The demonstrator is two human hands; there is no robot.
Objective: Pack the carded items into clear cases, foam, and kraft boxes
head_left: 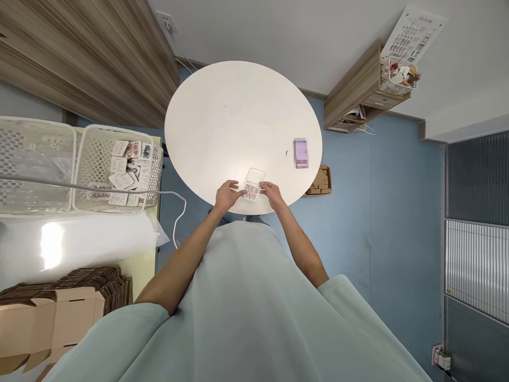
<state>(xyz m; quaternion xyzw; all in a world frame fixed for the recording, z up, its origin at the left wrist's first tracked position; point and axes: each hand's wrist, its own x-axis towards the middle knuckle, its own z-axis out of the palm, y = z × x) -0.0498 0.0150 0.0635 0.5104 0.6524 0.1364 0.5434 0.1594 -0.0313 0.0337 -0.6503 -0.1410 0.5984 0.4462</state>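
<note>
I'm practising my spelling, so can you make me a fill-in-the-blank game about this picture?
1. The left hand and right hand are at a small clear case whose lid is ____.
2. On the table, the purple item lies to the ____ of the case.
3. The colour of the tabletop is ____.
4. The colour of the floor is ____.

Missing words: open; right; white; blue.

the purple item (301, 154) is blurred — pieces (251, 192) in the case (255, 175), too small.
</note>
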